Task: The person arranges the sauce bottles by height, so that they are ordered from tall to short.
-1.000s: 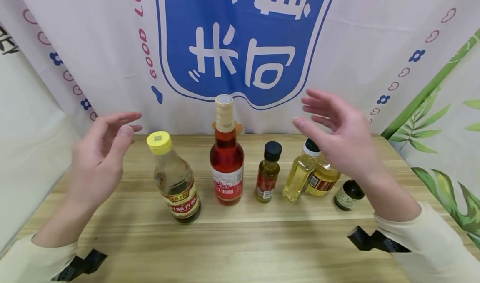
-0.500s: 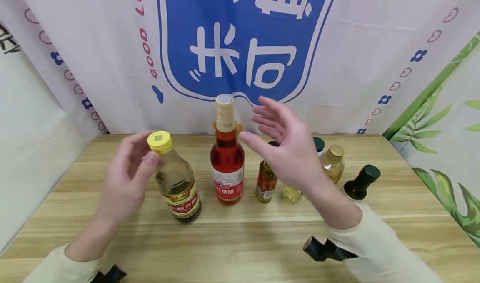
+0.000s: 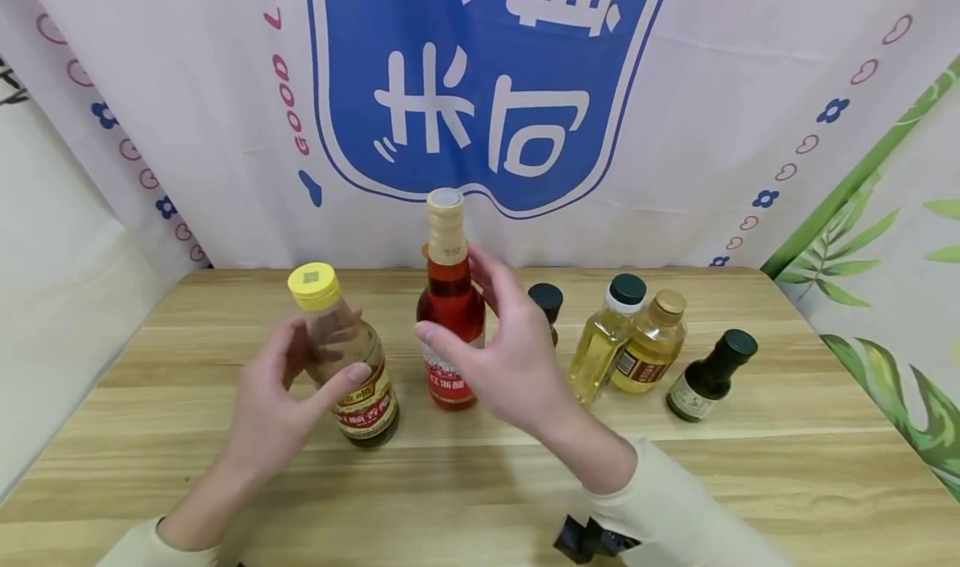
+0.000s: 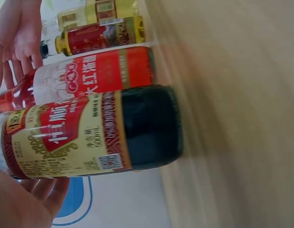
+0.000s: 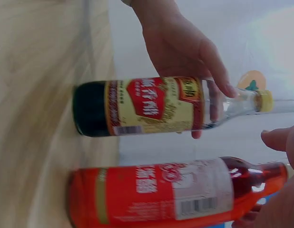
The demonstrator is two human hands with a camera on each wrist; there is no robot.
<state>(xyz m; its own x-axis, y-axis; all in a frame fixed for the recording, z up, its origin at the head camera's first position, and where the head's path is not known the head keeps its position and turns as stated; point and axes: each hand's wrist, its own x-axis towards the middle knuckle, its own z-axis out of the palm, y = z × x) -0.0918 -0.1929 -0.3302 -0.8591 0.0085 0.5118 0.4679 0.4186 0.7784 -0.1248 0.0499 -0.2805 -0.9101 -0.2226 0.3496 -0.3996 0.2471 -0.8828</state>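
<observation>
A vinegar bottle with a yellow cap (image 3: 367, 408) stands upright on the table, dark liquid low inside it. My left hand (image 3: 272, 408) holds it around the upper body, thumb in front and fingers reaching behind. In the right wrist view, that thumb crosses the clear shoulder of this bottle (image 5: 151, 107). Beside it stands a red vinegar bottle (image 3: 448, 294) with a cream-wrapped neck. Around its upper part my right hand (image 3: 517, 371) lies spread, fingers behind the glass and thumb in front. The right wrist view shows that thumb apart from the red bottle (image 5: 151, 194).
Right of the red bottle, a small black-capped bottle (image 3: 546, 300) is mostly hidden by my right hand. Farther right stand a green-capped oil bottle (image 3: 600, 342), a gold-capped oil bottle (image 3: 654, 346) and a dark bottle (image 3: 707, 379). A printed curtain (image 3: 247, 192) hangs behind the wooden table (image 3: 450, 500).
My left hand has moved right and down onto the yellow-capped bottle. My right hand has swept left from above the oil bottles to the red bottle. The bottles stay in place.
</observation>
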